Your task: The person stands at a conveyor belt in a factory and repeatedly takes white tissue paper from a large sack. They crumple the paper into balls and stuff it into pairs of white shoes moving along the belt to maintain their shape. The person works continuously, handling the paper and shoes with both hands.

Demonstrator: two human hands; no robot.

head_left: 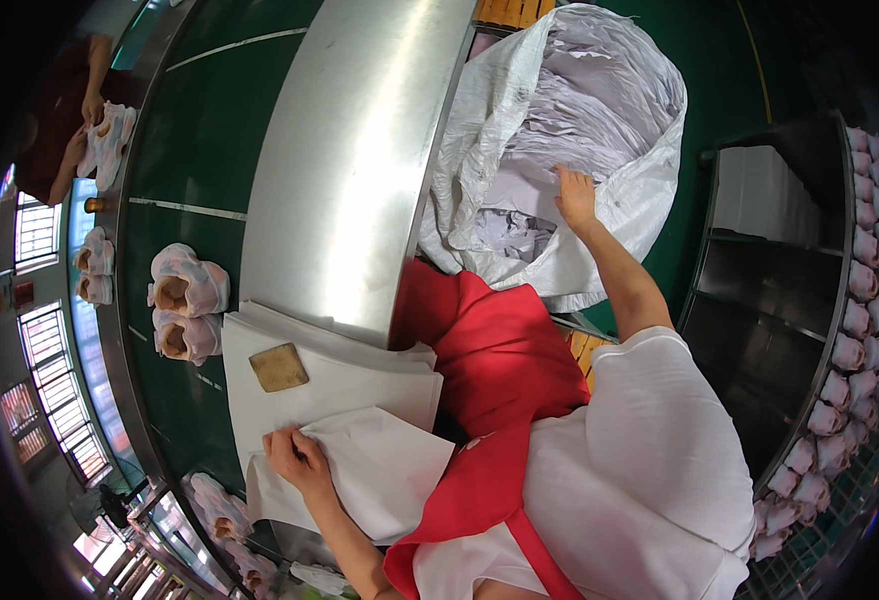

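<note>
Your left hand [297,460] rests flat on a loose white sheet [379,470], fingers together and bent, pinching the sheet's folded corner. That sheet lies at the near end of a paper stack [359,375] on the table edge, its long axis running from your hand toward your red apron [499,370], free corner pointing at your body. A tan square block [278,367] sits on the stack, just beyond your left hand, not touching it.

Your right hand [575,197] reaches out into a big white woven sack [639,190], fingers spread fairly wide and laid on the crumpled pale paper [579,110] inside. You cannot tell if the fingertips grip any piece; they press down into the pile. The sack's mouth opens toward you, and it leans against the metal cover [349,150] that curves away along the green conveyor belt [199,150].

Pale pink shoes [187,305] lie on the belt in pairs, just left of the stack, openings facing you. More pairs sit farther along. Another person's hands [84,125] hold a shoe at the far end of the belt.

On your right, a dark rack [769,300] carries a row of pink shoes [859,290] along its outer edge.
</note>
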